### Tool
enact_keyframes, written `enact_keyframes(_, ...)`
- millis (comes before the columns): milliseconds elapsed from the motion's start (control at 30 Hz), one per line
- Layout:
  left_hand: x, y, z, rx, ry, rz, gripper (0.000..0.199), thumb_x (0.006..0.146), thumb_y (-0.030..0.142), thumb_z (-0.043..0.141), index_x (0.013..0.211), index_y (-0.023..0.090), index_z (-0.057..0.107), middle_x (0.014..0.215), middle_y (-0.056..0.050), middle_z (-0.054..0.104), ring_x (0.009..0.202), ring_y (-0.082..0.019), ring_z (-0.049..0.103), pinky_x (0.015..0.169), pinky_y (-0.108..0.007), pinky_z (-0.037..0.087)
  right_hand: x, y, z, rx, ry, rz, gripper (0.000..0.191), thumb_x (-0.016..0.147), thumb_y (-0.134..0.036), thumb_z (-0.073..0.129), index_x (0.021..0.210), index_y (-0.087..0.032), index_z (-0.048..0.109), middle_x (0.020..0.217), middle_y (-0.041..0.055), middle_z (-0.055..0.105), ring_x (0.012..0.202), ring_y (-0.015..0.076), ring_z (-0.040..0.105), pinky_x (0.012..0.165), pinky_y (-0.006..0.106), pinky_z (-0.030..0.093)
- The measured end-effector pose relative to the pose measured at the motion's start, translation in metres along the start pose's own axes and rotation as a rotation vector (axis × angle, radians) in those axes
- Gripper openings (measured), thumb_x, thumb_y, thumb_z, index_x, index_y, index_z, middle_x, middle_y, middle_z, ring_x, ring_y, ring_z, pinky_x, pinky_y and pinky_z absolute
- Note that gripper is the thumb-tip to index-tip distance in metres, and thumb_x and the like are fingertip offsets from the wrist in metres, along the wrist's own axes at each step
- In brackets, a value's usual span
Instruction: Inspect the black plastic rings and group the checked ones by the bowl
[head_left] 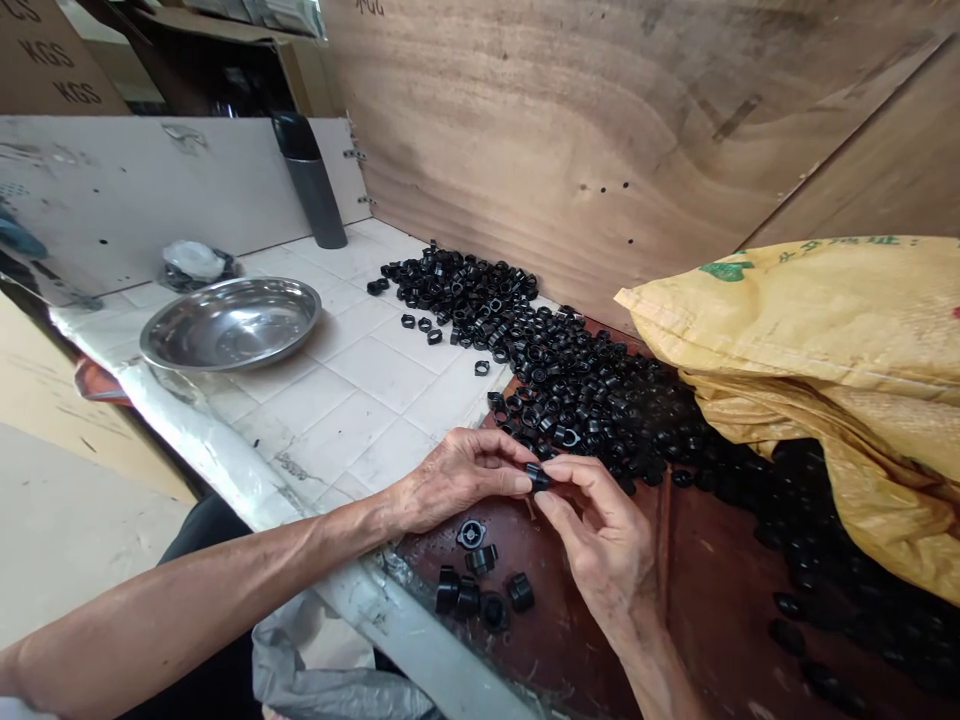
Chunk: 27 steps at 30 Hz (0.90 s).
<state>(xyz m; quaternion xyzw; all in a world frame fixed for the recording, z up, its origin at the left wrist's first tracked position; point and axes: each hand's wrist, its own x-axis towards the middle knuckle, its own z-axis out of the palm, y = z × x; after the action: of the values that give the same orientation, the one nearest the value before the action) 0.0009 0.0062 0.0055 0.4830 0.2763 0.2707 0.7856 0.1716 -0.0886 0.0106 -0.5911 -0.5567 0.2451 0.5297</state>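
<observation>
A small black plastic cap (537, 477) is pinched between my two hands, above the dark red board. My left hand (457, 475) grips its left side with thumb and fingers, and my right hand (604, 525) holds the opposite side by the fingertips. Whether it is one piece or two pressed together I cannot make out. Below my left hand lie several black caps (481, 559), some on their sides and one showing a spoked face. Just beyond my hands spreads a large pile of black plastic rings and caps (555, 375).
A shallow steel bowl (232, 325) stands on the white tiles at left. Behind it are a dark thermos (309, 180) and a plastic-wrapped bundle (196, 265). A yellow woven sack (810, 330) lies at right over more black parts. A plywood wall (600, 130) closes the back.
</observation>
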Motion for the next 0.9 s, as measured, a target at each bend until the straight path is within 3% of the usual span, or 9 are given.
enact_keyframes(133,-0.002,-0.001,0.003,0.073,0.007,0.089,0.028,0.077,0.031,0.086,0.099,0.016,0.076,0.102,-0.008,0.077,0.095,-0.022,0.073,0.095,-0.039,0.058,-0.004,0.008,0.004,-0.015,0.054,0.083,0.031,0.093,-0.033,0.069,0.122,-0.023,0.063,0.095,0.0047,0.074,0.082,0.0185,0.074,0.073,0.028,0.064)
enact_keyframes(233,-0.003,-0.003,0.004,0.203,-0.012,0.202,0.024,0.081,0.03,0.083,0.1,0.016,0.077,0.103,-0.008,0.075,0.094,-0.02,0.072,0.089,-0.034,0.059,-0.006,0.012,0.006,-0.132,0.045,0.033,0.032,0.097,-0.036,0.062,0.126,-0.021,0.061,0.091,0.0053,0.075,0.074,0.0184,0.074,0.068,0.028,0.062)
enact_keyframes(400,-0.002,-0.005,0.004,0.233,-0.034,0.217,0.024,0.083,0.031,0.08,0.103,0.016,0.076,0.105,-0.008,0.074,0.095,-0.021,0.072,0.088,-0.034,0.06,-0.004,0.007,0.003,-0.258,0.017,-0.097,0.018,0.102,-0.033,0.054,0.108,-0.023,0.068,0.094,0.0065,0.077,0.08,0.0202,0.075,0.075,0.029,0.06)
enact_keyframes(500,-0.002,-0.003,0.004,0.165,-0.005,0.167,0.024,0.083,0.032,0.08,0.101,0.016,0.075,0.101,-0.008,0.075,0.093,-0.021,0.072,0.089,-0.036,0.059,-0.003,0.004,0.0,-0.234,-0.072,-0.102,0.02,0.1,-0.032,0.058,0.113,-0.022,0.069,0.099,0.0067,0.078,0.083,0.0202,0.076,0.074,0.027,0.06)
enact_keyframes(600,-0.002,-0.003,0.004,0.156,-0.013,0.168,0.023,0.083,0.031,0.08,0.1,0.016,0.075,0.101,-0.007,0.075,0.093,-0.02,0.072,0.091,-0.036,0.058,-0.002,0.007,-0.001,-0.285,-0.069,-0.107,0.02,0.101,-0.034,0.056,0.095,-0.021,0.072,0.072,0.0024,0.073,0.061,0.0168,0.069,0.062,0.025,0.054)
enact_keyframes(700,-0.002,-0.004,0.003,0.157,-0.044,0.18,0.024,0.084,0.03,0.08,0.103,0.016,0.075,0.103,-0.007,0.074,0.094,-0.02,0.071,0.091,-0.036,0.057,-0.002,0.007,-0.001,-0.369,-0.048,-0.117,0.044,0.105,-0.038,0.049,0.065,-0.023,0.062,0.051,-0.0006,0.059,0.048,0.0145,0.058,0.053,0.025,0.045)
enact_keyframes(733,-0.001,-0.004,0.003,0.151,-0.043,0.181,0.024,0.084,0.03,0.08,0.103,0.016,0.075,0.103,-0.007,0.074,0.094,-0.02,0.071,0.091,-0.036,0.057,-0.002,0.005,-0.001,-0.371,-0.04,-0.112,0.045,0.105,-0.039,0.047,0.066,-0.023,0.063,0.052,-0.0002,0.06,0.048,0.0148,0.058,0.053,0.025,0.045)
enact_keyframes(833,-0.001,-0.003,0.004,0.134,-0.013,0.187,0.022,0.083,0.029,0.08,0.099,0.016,0.074,0.1,-0.007,0.074,0.092,-0.019,0.07,0.09,-0.035,0.057,0.0,-0.004,-0.002,-0.321,-0.048,-0.084,0.037,0.105,-0.041,0.043,0.094,-0.023,0.074,0.06,-0.0002,0.065,0.052,0.0167,0.062,0.054,0.025,0.048)
enact_keyframes(900,-0.001,-0.002,0.004,0.157,-0.006,0.195,0.021,0.083,0.029,0.08,0.098,0.015,0.075,0.099,-0.007,0.073,0.092,-0.018,0.069,0.088,-0.034,0.056,0.001,-0.009,-0.004,-0.312,-0.07,-0.087,0.038,0.104,-0.041,0.043,0.088,-0.024,0.073,0.058,-0.0009,0.062,0.052,0.0165,0.06,0.054,0.026,0.048)
